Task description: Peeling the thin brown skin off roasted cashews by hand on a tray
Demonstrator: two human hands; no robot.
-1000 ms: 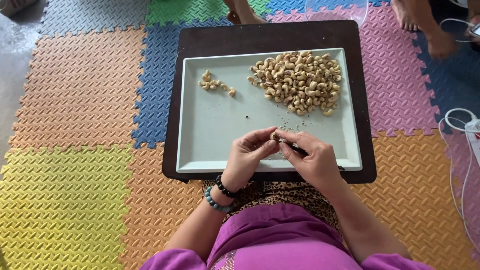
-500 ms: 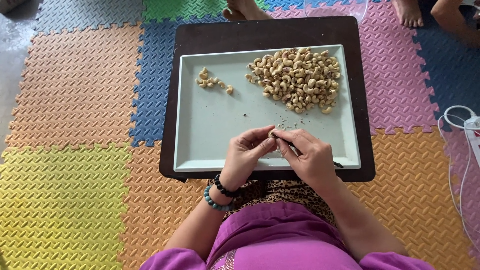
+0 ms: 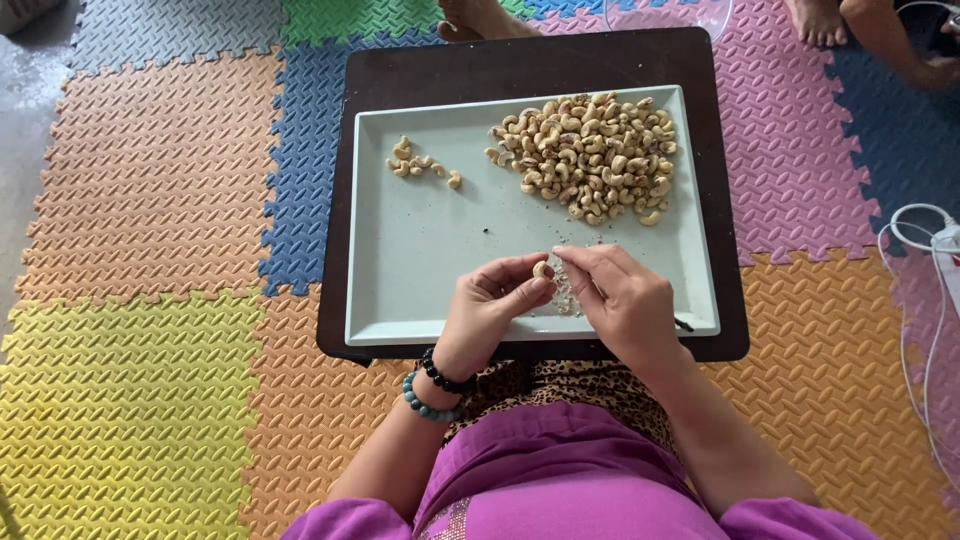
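My left hand (image 3: pixel 490 305) pinches a single cashew nut (image 3: pixel 541 269) between thumb and fingertips over the front of a pale grey tray (image 3: pixel 420 250). My right hand (image 3: pixel 625 300) is just right of the nut, fingers closed around a thin dark tool whose end (image 3: pixel 683 325) sticks out behind the palm. A big heap of unpeeled cashews (image 3: pixel 590 155) lies at the tray's far right. A small group of pale peeled cashews (image 3: pixel 420 165) lies at the far left. Skin flakes (image 3: pixel 565 295) are scattered under my hands.
The tray rests on a dark brown low table (image 3: pixel 520 60) over coloured foam floor mats. Another person's bare feet (image 3: pixel 820 20) are beyond the table at the top right. A white cable (image 3: pixel 915 235) lies on the mat at the right edge.
My right fingers have drawn slightly away from the nut, which now shows more clearly at my left fingertips. The view has shifted a little, so the table appears higher.
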